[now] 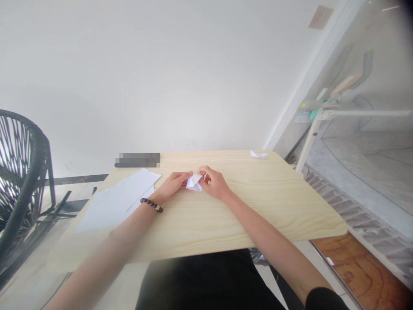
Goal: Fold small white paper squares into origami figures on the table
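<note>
Between my two hands is a small piece of folded white paper [194, 182], with creased, pointed flaps, just above the middle of the table. My left hand [174, 184] pinches its left side, thumb on top; a dark beaded bracelet [151, 205] circles that wrist. On the right edge, the curled fingers of my right hand [213, 182] grip a flap. Part of the paper is hidden behind the fingers. Flat white sheets [116, 200] lie beside and partly under my left forearm.
A folded paper boat [258, 154] sits at the table's far right edge. Along the far left edge is a dark, blurred-out item [138, 160]. The pale wooden table [277, 206] stands against a white wall. A woven chair [29, 172] is at left, a white metal frame [309, 146] at right.
</note>
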`<control>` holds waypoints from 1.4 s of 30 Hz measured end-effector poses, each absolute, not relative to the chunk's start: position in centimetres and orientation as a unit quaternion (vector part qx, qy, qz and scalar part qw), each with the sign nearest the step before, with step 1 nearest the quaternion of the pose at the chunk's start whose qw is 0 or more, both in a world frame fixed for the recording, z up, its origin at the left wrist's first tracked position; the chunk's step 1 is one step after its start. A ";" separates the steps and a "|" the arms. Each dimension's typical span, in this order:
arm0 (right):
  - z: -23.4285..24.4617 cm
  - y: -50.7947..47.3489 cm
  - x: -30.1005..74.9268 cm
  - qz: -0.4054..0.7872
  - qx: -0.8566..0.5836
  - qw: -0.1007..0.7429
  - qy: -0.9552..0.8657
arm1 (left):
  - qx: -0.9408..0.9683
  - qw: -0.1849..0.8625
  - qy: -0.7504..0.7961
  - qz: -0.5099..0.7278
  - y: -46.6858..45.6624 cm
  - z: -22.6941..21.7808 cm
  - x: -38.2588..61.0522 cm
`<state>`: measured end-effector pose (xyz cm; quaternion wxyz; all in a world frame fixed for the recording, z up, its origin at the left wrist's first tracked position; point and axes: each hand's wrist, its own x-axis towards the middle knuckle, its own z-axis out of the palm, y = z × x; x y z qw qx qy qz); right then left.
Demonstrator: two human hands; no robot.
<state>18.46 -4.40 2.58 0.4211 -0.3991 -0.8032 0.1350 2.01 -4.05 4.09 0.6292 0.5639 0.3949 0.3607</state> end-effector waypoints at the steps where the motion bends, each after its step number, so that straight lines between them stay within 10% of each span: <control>1: 2.6 -4.3 18.5 0.155 -0.383 0.431 -0.802 | 0.559 0.634 0.389 0.366 -4.0 4.0 2.0; 24: 2.4 -4.1 18.9 0.334 -0.371 0.415 -0.761 | 0.581 0.601 0.386 0.390 -3.5 3.3 1.4; 42: 2.4 -4.1 18.7 0.053 -0.443 0.342 -0.827 | 0.578 0.591 0.411 0.383 -3.6 3.4 1.6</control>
